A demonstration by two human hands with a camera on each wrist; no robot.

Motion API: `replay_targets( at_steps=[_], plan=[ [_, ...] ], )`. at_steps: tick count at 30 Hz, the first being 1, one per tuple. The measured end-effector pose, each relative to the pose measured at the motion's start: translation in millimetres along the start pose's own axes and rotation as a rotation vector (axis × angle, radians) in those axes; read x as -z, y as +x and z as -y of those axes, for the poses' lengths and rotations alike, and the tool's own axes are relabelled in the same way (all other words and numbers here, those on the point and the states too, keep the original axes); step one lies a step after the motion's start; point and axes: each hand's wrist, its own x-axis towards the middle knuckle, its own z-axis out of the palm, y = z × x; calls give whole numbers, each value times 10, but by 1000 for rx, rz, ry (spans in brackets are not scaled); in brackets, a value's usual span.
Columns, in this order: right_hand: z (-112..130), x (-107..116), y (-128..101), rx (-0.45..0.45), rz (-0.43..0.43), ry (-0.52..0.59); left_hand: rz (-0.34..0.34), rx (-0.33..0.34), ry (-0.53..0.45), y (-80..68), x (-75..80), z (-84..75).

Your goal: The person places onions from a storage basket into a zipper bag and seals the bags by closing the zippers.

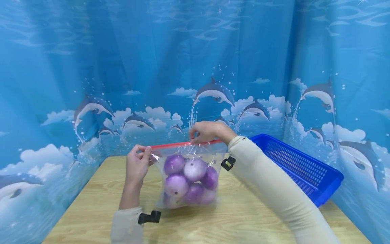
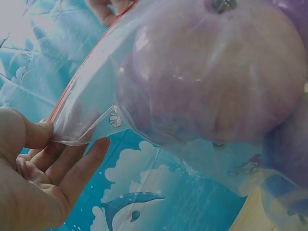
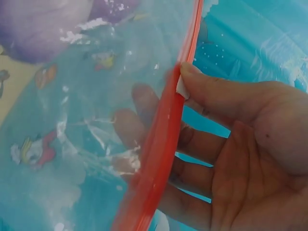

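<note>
Two sleeves come in from the near edge of the surface. The left hand pinches the left end of the bag at its top, thumb on one side and fingers on the other. The right hand pinches the red strip along the top of the bag, near its right end, with the thumb in front and the fingers behind the clear plastic. The two hands are apart, one at each end of the strip, and the strip runs almost straight between them.

The bag is see-through and hangs upright from the hands, over the middle of the surface. Its bottom looks to touch the wood. Inside it are purple onions, piled on each other. Small cartoon pictures are printed on the plastic.

A blue basket sits at the right edge of the surface, tilted, just behind the right arm. A blue cloth with dolphins and clouds stands all around the surface.
</note>
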Motion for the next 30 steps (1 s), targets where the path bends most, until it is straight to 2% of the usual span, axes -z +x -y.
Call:
replay_targets(
  at_steps=[7, 15, 22, 30],
  plan=[
    [-142, 11, -73, -20, -2, 6, 1, -3, -10, 9, 19, 15],
    [-322, 4, -177, -43, 7, 81, 0, 7, -14, 16, 50, 17],
    [-470, -18, -258, -53, -24, 103, 3, 22, -30, 14, 55, 21],
    [-633, -19, -382, -116, -42, 215, -5, 28, -29, 23, 84, 23]
  ],
)
